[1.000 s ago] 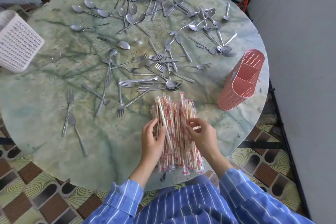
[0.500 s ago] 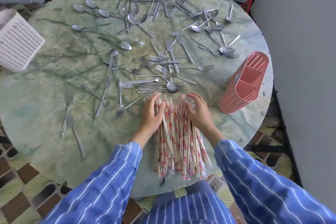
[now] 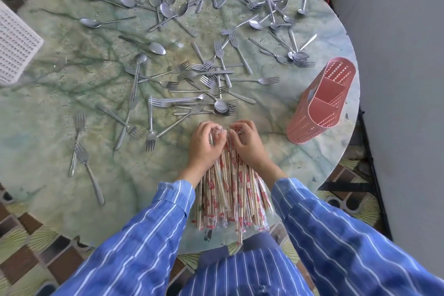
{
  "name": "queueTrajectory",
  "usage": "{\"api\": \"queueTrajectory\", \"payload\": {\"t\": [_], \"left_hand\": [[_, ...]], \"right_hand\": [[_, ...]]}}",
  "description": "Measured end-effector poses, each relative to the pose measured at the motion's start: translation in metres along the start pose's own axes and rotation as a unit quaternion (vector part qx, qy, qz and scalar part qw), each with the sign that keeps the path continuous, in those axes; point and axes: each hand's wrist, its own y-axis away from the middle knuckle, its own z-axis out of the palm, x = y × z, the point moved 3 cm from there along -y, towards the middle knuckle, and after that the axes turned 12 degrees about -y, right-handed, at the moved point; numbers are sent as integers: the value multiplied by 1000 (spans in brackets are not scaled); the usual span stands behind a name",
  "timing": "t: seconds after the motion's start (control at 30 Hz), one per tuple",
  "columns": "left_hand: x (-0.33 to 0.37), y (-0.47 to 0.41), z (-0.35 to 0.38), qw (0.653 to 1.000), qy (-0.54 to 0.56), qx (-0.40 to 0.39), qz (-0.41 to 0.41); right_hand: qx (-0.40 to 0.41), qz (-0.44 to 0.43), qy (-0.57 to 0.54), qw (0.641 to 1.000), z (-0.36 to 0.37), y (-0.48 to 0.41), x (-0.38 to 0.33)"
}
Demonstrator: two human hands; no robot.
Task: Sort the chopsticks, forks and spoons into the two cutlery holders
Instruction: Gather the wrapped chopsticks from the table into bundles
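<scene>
Chopsticks (image 3: 230, 187), red print unreadable; left hand (image 3: 204, 145) and right hand (image 3: 248, 145) clasped round their far ends

One pink holder (image 3: 303, 127), one white holder (image 3: 16, 48), one chopstick bundle (image 3: 230, 190), perhaps twenty-odd spoons (image 3: 156, 47), likewise forks (image 3: 150, 138).

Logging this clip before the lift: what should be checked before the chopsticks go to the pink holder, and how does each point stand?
1. Left hand grips the far end of the chopsticks: ok.
2. Right hand grips the same end: ok.
3. Near ends of the chopsticks gathered: not ok, they fan out.
4. Pink holder standing, compartments open upward: ok.
5. White holder ready: cannot tell, mostly out of view.
</scene>
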Motion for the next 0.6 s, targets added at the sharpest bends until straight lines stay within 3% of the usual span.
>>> {"api": "queueTrajectory", "payload": {"t": [0.13, 0.27, 0.43, 0.6], "left_hand": [[4, 6, -10, 999, 30, 11, -11], [6, 42, -26, 998, 43, -35, 10], [0, 87, -30, 993, -16, -90, 80], [7, 95, -25, 967, -124, -127, 183]], "right_hand": [[5, -7, -23, 1000, -9, 8, -3], [-5, -6, -35, 999, -27, 46, -4], [-117, -69, 43, 990, -29, 108, -13], [-219, -125, 151, 956, -34, 143, -10]]}}
